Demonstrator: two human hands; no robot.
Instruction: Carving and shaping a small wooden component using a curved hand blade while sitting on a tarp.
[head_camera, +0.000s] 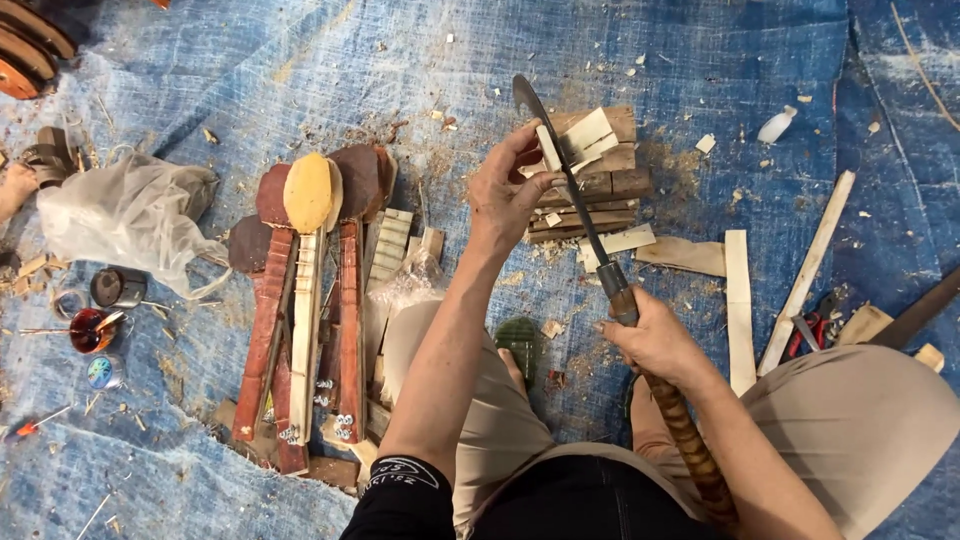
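gripping the knife (575, 190) handle, the right hand (655, 340) shaved a wood strip (548, 146) pinched by the left hand (508, 195) at eleven o'clock; fingers were best kept off the blade's edge.

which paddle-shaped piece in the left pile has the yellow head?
The pale one in the middle of the pile: yellow oval head, light unpainted shaft. The pieces beside it are dark red-brown with brown heads.

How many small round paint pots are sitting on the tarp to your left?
3, in a cluster on the blue tarp: a dark pot uppermost, a red-filled pot below it, and a small bluish pot lowest. More may be hidden under the plastic bag.
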